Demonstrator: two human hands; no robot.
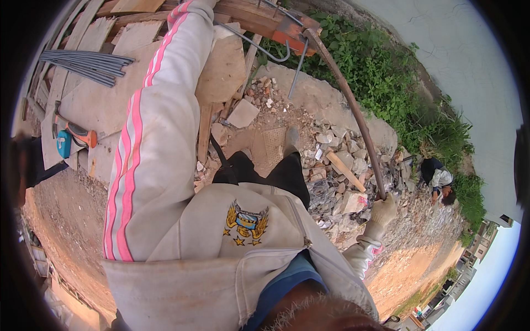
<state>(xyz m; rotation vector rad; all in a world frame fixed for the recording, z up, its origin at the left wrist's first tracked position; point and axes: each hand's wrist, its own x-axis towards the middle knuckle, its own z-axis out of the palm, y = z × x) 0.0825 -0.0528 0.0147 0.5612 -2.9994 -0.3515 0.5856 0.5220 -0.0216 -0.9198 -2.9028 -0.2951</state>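
Note:
My right hand point(383, 211), in a pale glove, is closed around the lower end of a long, curved rusty bar point(353, 105). The bar's far end meets a reddish metal piece point(291, 32) at the end of a wooden beam point(248, 15). Beside that piece a grey steel rod point(259, 51) ends in a hook-shaped bend, and a short straight grey rod point(298, 69) slants downward. My left arm point(165, 105), in a white sleeve with pink stripes, reaches to the upper edge, where the hand goes out of the picture.
Boards point(118, 71) at left carry a bundle of grey rods point(88, 63), an orange-handled hammer point(83, 135) and a teal tool point(63, 144). Broken rubble point(337, 160) and a loose wood piece point(346, 172) lie at my feet. Another person point(439, 179) bends down near green plants point(375, 66) at right.

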